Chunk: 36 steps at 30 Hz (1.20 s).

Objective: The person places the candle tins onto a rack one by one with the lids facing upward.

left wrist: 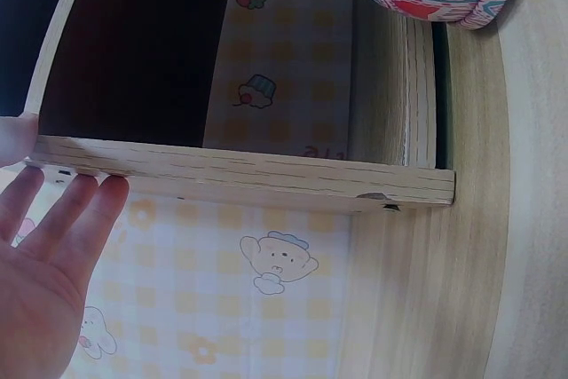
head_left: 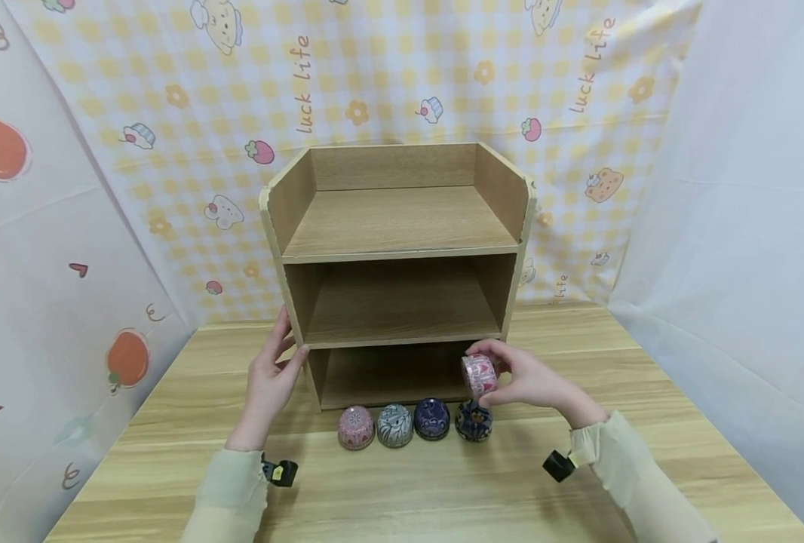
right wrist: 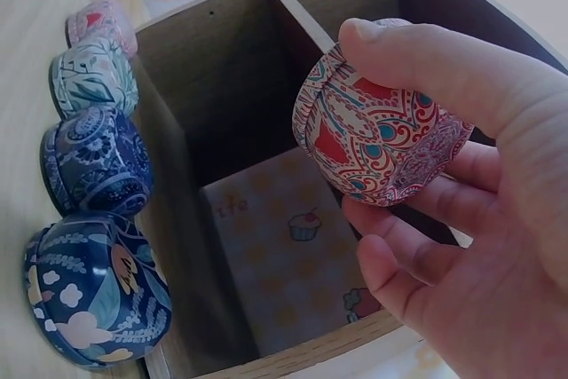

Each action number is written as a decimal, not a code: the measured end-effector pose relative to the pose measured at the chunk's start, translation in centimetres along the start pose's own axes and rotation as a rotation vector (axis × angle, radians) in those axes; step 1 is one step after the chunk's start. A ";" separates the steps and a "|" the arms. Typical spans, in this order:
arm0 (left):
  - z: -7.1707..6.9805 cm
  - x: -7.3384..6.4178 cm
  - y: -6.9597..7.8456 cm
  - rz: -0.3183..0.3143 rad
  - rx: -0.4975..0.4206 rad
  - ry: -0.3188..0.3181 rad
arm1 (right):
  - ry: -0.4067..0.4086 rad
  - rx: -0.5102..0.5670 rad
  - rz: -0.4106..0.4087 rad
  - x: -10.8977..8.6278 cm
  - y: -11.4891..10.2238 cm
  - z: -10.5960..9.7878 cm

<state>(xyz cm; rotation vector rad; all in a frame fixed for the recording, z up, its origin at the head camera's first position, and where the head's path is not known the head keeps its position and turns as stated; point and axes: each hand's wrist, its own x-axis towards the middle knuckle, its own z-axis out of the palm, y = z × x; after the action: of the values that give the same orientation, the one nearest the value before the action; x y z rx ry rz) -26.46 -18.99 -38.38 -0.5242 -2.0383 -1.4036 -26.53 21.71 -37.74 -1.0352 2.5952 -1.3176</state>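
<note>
My right hand holds a small round tin with a red, pink and blue pattern between thumb and fingers. It is in front of the right end of the bottom compartment, tilted, its side facing up in the right wrist view. With thumb on the front edge and fingers along the outer face, my left hand grips the left side panel of a wooden shelf. Along the shelf's front stand a pink tin, a pale green leafy tin, a dark blue tin and a navy floral tin.
The shelf has an open top tray and two compartments below. It stands on a light wooden table in front of a yellow checked cloth. White cloth hangs at both sides. Each wrist wears a small black camera.
</note>
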 end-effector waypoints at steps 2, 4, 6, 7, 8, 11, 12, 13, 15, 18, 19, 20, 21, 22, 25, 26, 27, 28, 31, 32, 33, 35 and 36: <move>0.0 0.0 0.0 0.010 -0.004 0.000 | 0.002 0.009 -0.002 0.0 -0.2 0.0; 0.0 0.0 0.5 0.020 -0.005 0.001 | 0.005 0.018 -0.001 0.0 -0.3 0.0; 0.0 0.0 0.6 0.022 -0.005 0.001 | 0.003 0.028 0.000 0.1 -0.3 0.1; -0.1 0.0 0.6 0.022 -0.003 0.001 | 0.003 0.031 -0.001 0.1 -0.3 0.1; -0.1 0.0 0.6 0.021 -0.003 0.001 | 0.003 0.035 -0.002 0.2 -0.3 0.1; -0.1 0.0 0.5 0.020 0.001 0.001 | 0.001 0.042 -0.004 0.3 -0.3 0.2; -0.1 0.0 0.5 0.020 0.003 0.003 | 0.000 0.048 -0.004 0.4 -0.3 0.2; -0.1 -0.1 0.5 0.019 0.003 0.004 | -0.001 0.055 -0.005 0.4 -0.3 0.3; -0.1 -0.1 0.5 0.015 0.008 0.006 | -0.002 0.070 -0.006 0.5 -0.2 0.3; -0.1 -0.1 0.5 0.006 0.004 0.002 | 0.003 0.082 -0.011 0.5 -0.3 0.4; -0.1 0.0 0.5 0.002 -0.001 -0.001 | 0.006 0.082 -0.012 0.5 -0.3 0.4; -0.1 0.0 0.5 -0.001 -0.003 -0.003 | 0.009 0.082 -0.013 0.5 -0.3 0.4; -0.1 0.0 0.5 -0.004 -0.007 -0.006 | 0.012 0.083 -0.013 0.5 -0.4 0.5; 0.0 0.0 0.5 -0.004 -0.009 -0.008 | 0.013 0.086 -0.014 0.5 -0.4 0.5; 0.0 0.0 0.5 -0.004 -0.009 -0.012 | 0.013 0.106 -0.012 0.6 -0.4 0.6; 0.0 0.0 0.5 -0.002 -0.008 -0.013 | 0.014 0.112 -0.011 0.6 -0.4 0.7; 0.0 0.1 0.5 0.000 -0.007 -0.014 | 0.013 0.120 -0.011 0.6 -0.4 0.7; 0.0 0.0 0.5 0.001 -0.009 -0.014 | 0.014 0.124 -0.012 0.7 -0.4 0.7; 0.0 0.0 0.5 0.005 -0.014 -0.015 | 0.015 0.130 -0.023 0.7 -0.4 0.8; 0.0 0.0 0.5 0.006 -0.016 -0.015 | 0.015 0.129 -0.028 0.8 -0.3 0.8; 0.0 0.0 0.4 0.007 -0.017 -0.014 | 0.014 0.130 -0.034 0.8 -0.3 0.8; 0.0 0.0 0.5 0.014 -0.017 -0.011 | 0.013 0.128 -0.042 0.8 -0.3 0.8; 0.0 0.0 0.5 0.019 -0.016 -0.009 | 0.011 0.129 -0.046 0.8 -0.3 0.8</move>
<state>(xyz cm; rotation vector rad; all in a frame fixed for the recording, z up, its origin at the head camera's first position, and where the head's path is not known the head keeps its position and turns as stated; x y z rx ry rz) -26.15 -18.81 -38.08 -0.5559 -2.0261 -1.4100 -26.72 20.53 -37.86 -1.0746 2.4701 -1.4832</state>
